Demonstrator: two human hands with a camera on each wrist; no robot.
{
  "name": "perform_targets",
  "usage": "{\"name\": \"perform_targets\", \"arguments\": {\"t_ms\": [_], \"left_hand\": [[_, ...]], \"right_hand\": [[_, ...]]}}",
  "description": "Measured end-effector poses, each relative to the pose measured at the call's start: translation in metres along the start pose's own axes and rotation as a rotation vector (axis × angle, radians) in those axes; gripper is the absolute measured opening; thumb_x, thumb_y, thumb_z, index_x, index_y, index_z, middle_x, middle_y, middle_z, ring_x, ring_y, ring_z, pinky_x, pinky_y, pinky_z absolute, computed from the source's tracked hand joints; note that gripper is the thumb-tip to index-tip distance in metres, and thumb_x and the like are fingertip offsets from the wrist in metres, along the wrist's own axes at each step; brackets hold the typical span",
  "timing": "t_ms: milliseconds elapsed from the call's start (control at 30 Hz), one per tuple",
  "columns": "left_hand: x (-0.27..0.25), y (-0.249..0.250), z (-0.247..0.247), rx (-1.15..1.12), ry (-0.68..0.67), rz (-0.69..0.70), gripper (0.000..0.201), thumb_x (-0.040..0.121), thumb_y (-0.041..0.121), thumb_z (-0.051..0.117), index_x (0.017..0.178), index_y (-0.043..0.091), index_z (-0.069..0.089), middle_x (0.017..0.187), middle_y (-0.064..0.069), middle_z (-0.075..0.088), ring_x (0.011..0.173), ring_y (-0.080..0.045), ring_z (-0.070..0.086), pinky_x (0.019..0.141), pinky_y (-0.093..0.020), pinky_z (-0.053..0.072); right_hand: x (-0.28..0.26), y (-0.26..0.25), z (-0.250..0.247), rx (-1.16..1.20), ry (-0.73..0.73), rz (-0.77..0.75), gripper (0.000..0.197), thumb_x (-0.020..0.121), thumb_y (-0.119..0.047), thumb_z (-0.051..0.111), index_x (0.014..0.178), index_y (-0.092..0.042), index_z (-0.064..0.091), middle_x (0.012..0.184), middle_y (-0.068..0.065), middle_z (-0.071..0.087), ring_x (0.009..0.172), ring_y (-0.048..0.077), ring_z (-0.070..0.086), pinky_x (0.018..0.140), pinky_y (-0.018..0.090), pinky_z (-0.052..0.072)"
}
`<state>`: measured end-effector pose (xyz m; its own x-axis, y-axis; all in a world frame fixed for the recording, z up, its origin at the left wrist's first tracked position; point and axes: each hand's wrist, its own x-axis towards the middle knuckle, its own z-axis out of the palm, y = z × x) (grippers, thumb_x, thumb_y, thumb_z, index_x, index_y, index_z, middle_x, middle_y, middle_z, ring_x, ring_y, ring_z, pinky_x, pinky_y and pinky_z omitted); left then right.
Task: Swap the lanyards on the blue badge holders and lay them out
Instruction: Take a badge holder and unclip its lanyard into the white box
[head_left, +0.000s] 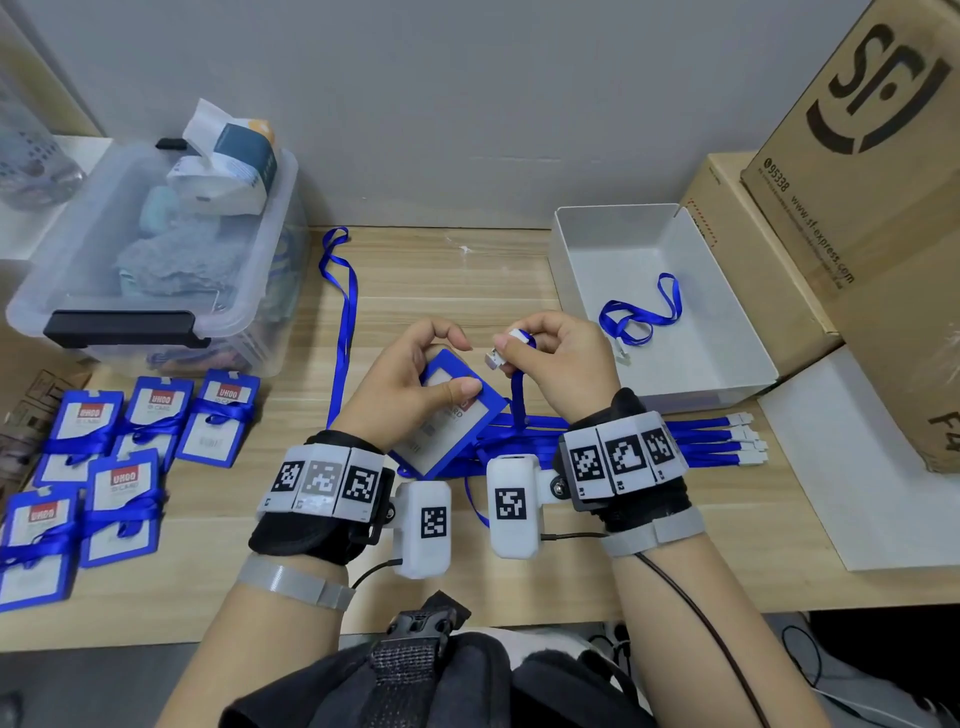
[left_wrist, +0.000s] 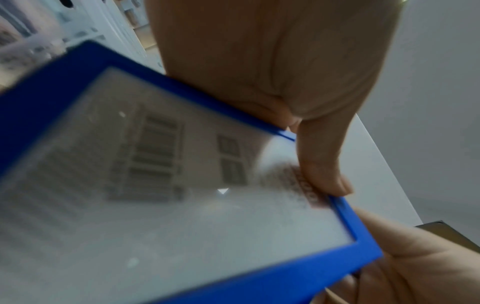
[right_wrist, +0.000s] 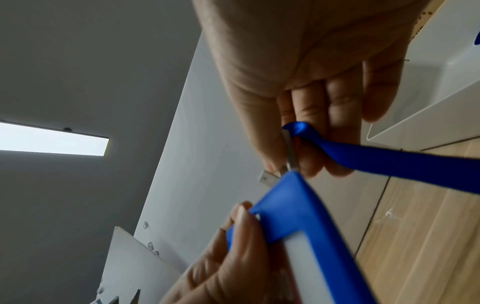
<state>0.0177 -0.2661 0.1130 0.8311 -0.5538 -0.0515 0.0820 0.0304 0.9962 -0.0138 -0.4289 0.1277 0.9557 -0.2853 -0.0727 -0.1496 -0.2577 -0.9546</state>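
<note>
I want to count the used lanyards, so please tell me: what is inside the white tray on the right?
Inside the white tray lies one loose blue lanyard, curled, with a white clip at its end. The right hand covers the tray's near left corner, so that part stays unseen.

A clear plastic storage bin (head_left: 156, 260) with a black latch (head_left: 122, 328) sits at the far left of the wooden worktop (head_left: 447, 280), holding crumpled cloth and a white packet with a teal label (head_left: 228, 161). At the far right a white open tray (head_left: 576, 270) stands just beside stacked cardboard boxes, the upper box (head_left: 872, 171) printed with a black logo and a web address. A flat white board (head_left: 883, 467) lies on the worktop near the tray, partly under the boxes, and a grey wall (head_left: 467, 104) runs behind everything.
</note>
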Motion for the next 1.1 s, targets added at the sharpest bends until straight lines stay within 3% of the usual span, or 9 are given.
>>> {"name": "perform_targets", "arguments": {"t_ms": [200,300,400,500,567,667,800,967,1100], "left_hand": [[0.002,-0.005,-0.003,0.089,0.081,0.001,0.02,0.078,-0.003,0.066,0.079,0.014,0.055,0.06,0.005,0.066,0.058,-0.004,0.061,0.059,-0.015,0.049],[0.003,-0.006,-0.001,0.106,0.015,-0.031,0.018,0.074,-0.003,0.07,0.077,0.013,0.062,0.089,0.008,0.067,0.084,0.005,0.063,0.07,-0.011,0.048],[0.009,-0.011,0.006,0.242,-0.109,-0.09,0.027,0.074,-0.002,0.07,0.092,0.019,0.067,0.114,0.009,0.059,0.11,0.005,0.05,0.078,-0.002,0.04],[0.014,-0.02,0.008,0.349,-0.131,-0.177,0.04,0.077,0.004,0.069,0.113,0.02,0.062,0.11,-0.006,0.066,0.096,-0.009,0.057,0.08,-0.009,0.045],[0.014,-0.022,0.005,0.325,-0.083,-0.197,0.041,0.078,0.002,0.068,0.115,0.018,0.06,0.097,0.0,0.067,0.082,-0.006,0.06,0.078,-0.019,0.047],[0.011,-0.012,0.001,0.132,-0.066,-0.139,0.039,0.08,-0.002,0.065,0.116,0.012,0.06,0.098,0.014,0.067,0.068,0.001,0.06,0.07,-0.015,0.048],[0.012,0.008,0.011,-0.115,-0.202,-0.087,0.036,0.077,0.005,0.055,0.111,0.015,0.06,0.105,0.014,0.068,0.067,-0.002,0.062,0.063,-0.014,0.048],[0.024,0.008,0.024,-0.168,-0.216,-0.113,0.036,0.075,0.006,0.06,0.108,0.02,0.066,0.106,0.002,0.069,0.099,-0.014,0.065,0.083,-0.026,0.053],[0.03,0.007,0.028,-0.086,-0.212,-0.113,0.038,0.077,0.006,0.06,0.113,0.017,0.059,0.098,0.012,0.071,0.079,-0.003,0.066,0.071,-0.016,0.051]], "right_hand": [[0.005,0.0,-0.009,0.086,0.1,-0.026,0.022,0.077,-0.018,0.071,0.073,-0.025,0.051,0.075,0.005,0.07,0.077,0.024,0.068,0.073,0.034,0.054],[0.007,-0.012,-0.012,0.277,0.045,-0.027,0.019,0.087,-0.012,0.059,0.077,-0.019,0.044,0.077,0.005,0.068,0.072,0.021,0.066,0.058,0.023,0.054],[0.007,-0.022,-0.011,0.434,-0.044,-0.002,0.015,0.092,-0.015,0.05,0.081,-0.017,0.04,0.08,0.01,0.068,0.069,0.023,0.067,0.057,0.023,0.056],[0.007,-0.025,-0.014,0.544,-0.059,-0.035,0.012,0.094,-0.017,0.046,0.083,-0.015,0.04,0.064,0.001,0.066,0.057,0.017,0.065,0.054,0.024,0.053],[0.01,-0.02,-0.019,0.606,0.012,-0.045,0.013,0.094,-0.015,0.046,0.082,-0.016,0.041,0.051,-0.006,0.054,0.042,0.01,0.05,0.044,0.02,0.043],[0.015,-0.002,-0.025,0.552,0.108,0.043,0.017,0.096,-0.015,0.043,0.08,-0.017,0.043,0.059,0.0,0.046,0.033,0.005,0.032,0.036,0.015,0.027],[0.013,0.021,-0.017,0.504,-0.014,0.238,0.019,0.1,-0.025,0.032,0.092,-0.014,0.045,0.065,-0.005,0.063,0.027,0.006,0.029,0.035,0.015,0.02],[0.01,0.036,-0.013,0.617,-0.187,0.389,0.03,0.099,-0.029,0.031,0.086,-0.016,0.054,0.059,-0.002,0.066,0.027,0.008,0.031,0.032,0.017,0.019],[0.012,0.047,-0.021,0.543,-0.252,0.389,0.03,0.099,-0.03,0.031,0.095,-0.016,0.058,0.066,0.005,0.055,0.029,0.007,0.029,0.032,0.015,0.019]]}}
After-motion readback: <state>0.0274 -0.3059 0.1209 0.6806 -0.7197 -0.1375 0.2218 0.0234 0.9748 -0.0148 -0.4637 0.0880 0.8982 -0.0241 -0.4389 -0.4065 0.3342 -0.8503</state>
